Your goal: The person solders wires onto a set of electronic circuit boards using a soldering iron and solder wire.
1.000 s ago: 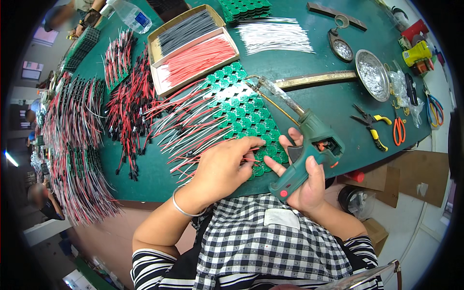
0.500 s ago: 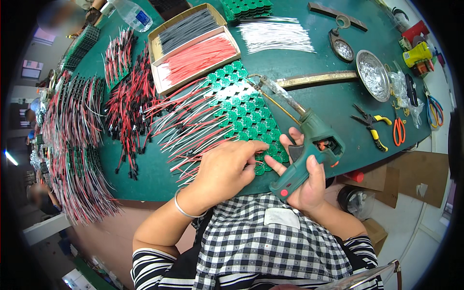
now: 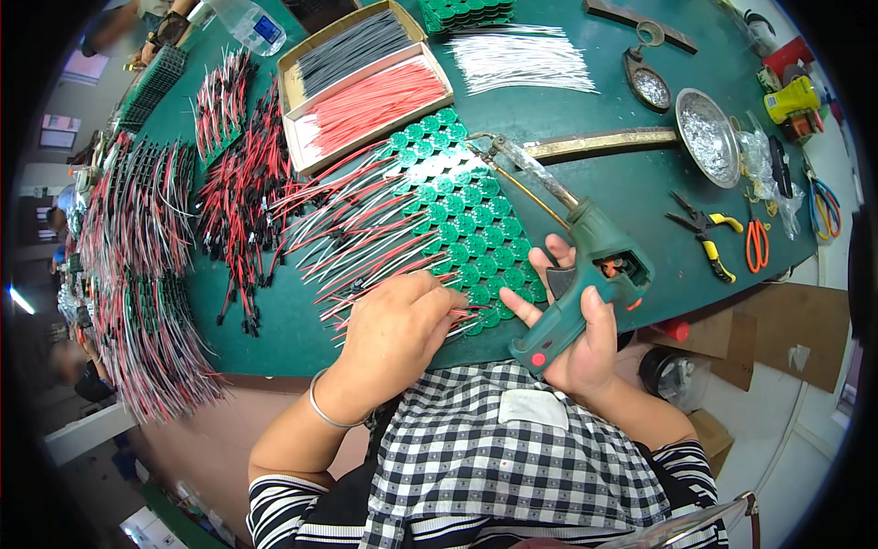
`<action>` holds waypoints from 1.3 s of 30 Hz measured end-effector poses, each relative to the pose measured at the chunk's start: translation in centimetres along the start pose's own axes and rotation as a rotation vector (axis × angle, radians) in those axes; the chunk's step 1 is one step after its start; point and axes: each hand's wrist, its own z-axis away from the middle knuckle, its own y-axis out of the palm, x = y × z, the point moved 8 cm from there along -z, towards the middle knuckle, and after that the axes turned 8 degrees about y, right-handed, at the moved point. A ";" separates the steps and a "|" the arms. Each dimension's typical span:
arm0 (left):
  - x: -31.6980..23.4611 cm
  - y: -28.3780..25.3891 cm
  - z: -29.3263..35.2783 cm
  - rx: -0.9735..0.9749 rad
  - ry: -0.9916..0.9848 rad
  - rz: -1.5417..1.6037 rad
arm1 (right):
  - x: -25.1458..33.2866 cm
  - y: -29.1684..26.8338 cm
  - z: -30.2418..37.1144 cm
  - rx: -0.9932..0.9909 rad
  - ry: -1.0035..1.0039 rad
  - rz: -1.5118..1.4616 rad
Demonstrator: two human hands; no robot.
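My right hand is wrapped around the handle of a green soldering gun, its index finger off the trigger. The gun's metal tip points to the upper left, over a green circuit board panel made of many round boards. Red, white and black wires fan out leftward from the panel's left side. At the panel's near left corner, my left hand is closed, with fingers curled down on wires whose red and white ends emerge by the fingertips. The fingers partly hide those wires.
Behind the panel stands a cardboard box of black and red wires, with white wires to its right. A metal bar, a metal dish, pliers and scissors lie rightward. Wired bundles cover the left.
My left hand has drawn back to the left and slightly nearer, off the panel's round boards and onto the wires. My right hand and the soldering gun have hardly moved.
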 end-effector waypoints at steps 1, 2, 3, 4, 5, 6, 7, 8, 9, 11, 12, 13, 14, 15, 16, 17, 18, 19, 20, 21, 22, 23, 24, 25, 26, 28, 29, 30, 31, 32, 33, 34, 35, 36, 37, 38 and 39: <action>-0.1 -0.1 0.0 0.000 0.001 0.001 | 0.0 0.0 0.0 -0.001 0.001 -0.002; -0.8 -0.4 0.0 -0.002 0.053 -0.021 | 0.0 0.0 -0.1 -0.001 0.002 -0.004; -1.5 -0.6 0.1 -0.004 0.107 -0.043 | 0.0 0.0 -0.1 -0.003 0.002 -0.003; -1.6 -0.5 0.3 -0.003 0.107 -0.041 | 0.0 -0.1 0.0 -0.011 0.002 0.000; -2.2 -0.4 0.5 0.007 0.173 -0.104 | 0.0 -0.2 0.0 -0.018 0.002 0.003; -2.7 -0.3 0.8 0.017 0.236 -0.169 | -0.1 -0.2 -0.1 -0.017 0.004 0.004; -2.7 -0.2 1.2 0.017 0.233 -0.170 | -0.1 -0.1 -0.1 -0.012 0.003 -0.002; -2.7 0.0 1.7 0.046 0.259 -0.200 | 0.0 -0.1 -0.1 -0.007 0.003 -0.008; -2.6 0.2 2.2 0.075 0.288 -0.229 | 0.0 -0.1 -0.1 -0.007 0.003 -0.009; -1.5 -0.4 2.8 0.059 0.244 -0.167 | 0.0 0.0 0.0 -0.011 0.002 -0.003; -1.1 -0.8 2.6 0.043 0.202 -0.105 | 0.0 0.0 0.0 -0.010 0.001 -0.004; -1.3 -1.3 2.2 0.043 0.204 -0.105 | 0.0 -0.2 0.0 -0.008 0.001 -0.007; -1.2 -2.4 1.7 0.014 0.113 -0.148 | 0.0 -0.3 0.0 -0.007 0.000 -0.010; -1.1 -3.5 1.3 -0.016 0.020 -0.193 | 0.0 -0.3 0.0 -0.006 -0.002 -0.011; -1.4 -3.6 1.0 -0.042 -0.023 -0.191 | -0.1 -0.4 0.0 -0.015 0.002 -0.018; -1.5 -3.0 0.8 -0.043 -0.017 -0.189 | -0.1 -0.6 0.1 -0.027 0.005 -0.025; -1.9 -2.0 0.6 -0.034 0.058 -0.125 | 0.0 -0.5 0.0 -0.021 0.002 -0.024; -2.7 -1.3 0.3 -0.024 0.134 -0.060 | -0.1 -0.6 0.1 -0.028 0.024 -0.080; -3.4 -0.6 -0.2 0.017 0.140 -0.086 | -0.1 -0.7 0.1 -0.036 0.045 -0.136; -3.3 -0.1 -0.4 0.015 0.143 -0.085 | 0.3 -1.2 0.3 -0.036 0.041 -0.133; -3.0 0.6 -0.2 -0.004 0.165 -0.072 | 1.0 -1.6 0.9 0.042 0.025 -0.140; -2.8 1.0 0.0 -0.021 0.186 -0.059 | 1.5 -1.8 1.6 0.119 0.009 -0.147; -2.7 1.3 -0.3 -0.018 0.184 -0.056 | 2.8 -2.4 2.7 0.075 -0.078 -0.085; -2.5 1.7 -0.1 -0.018 0.183 -0.054 | 3.8 -2.9 3.7 0.075 -0.128 0.055; -2.0 1.9 0.2 -0.036 0.157 -0.056 | 4.3 -3.8 4.7 0.102 -0.109 0.181; -1.8 2.2 0.2 -0.050 0.140 -0.049 | 4.8 -4.9 7.3 0.118 -0.096 0.310; -1.9 2.1 0.3 -0.066 0.150 -0.064 | 5.0 -5.5 8.4 0.018 -0.085 0.411; -2.0 2.0 0.3 -0.081 0.163 -0.079 | 5.2 -6.3 9.4 -0.085 -0.077 0.511; -2.1 2.0 0.3 -0.083 0.166 -0.073 | 5.4 -6.6 10.3 -0.089 -0.078 0.516; -2.2 1.7 0.4 -0.097 0.164 -0.080 | 5.2 -6.6 11.0 -0.057 -0.025 0.599; -2.2 1.5 0.5 -0.111 0.161 -0.088 | 5.0 -6.8 11.4 -0.023 0.029 0.680; -2.2 1.4 0.5 -0.112 0.162 -0.085 | 5.5 -6.7 11.5 0.008 0.007 0.791; -2.7 1.1 0.5 -0.133 0.221 -0.148 | 5.7 -6.9 11.5 0.006 0.007 0.794; -3.2 0.9 0.6 -0.154 0.278 -0.214 | 6.4 -6.0 11.5 0.036 -0.167 1.191; -3.2 1.1 0.7 -0.155 0.277 -0.214 | 6.6 -4.6 11.5 0.068 -0.352 1.584; -3.2 1.4 0.8 -0.168 0.257 -0.182 | 7.2 -4.4 11.2 -0.046 -0.358 1.263; -3.0 1.6 0.9 -0.182 0.236 -0.149 | 7.0 -3.8 11.2 -0.043 -0.358 1.265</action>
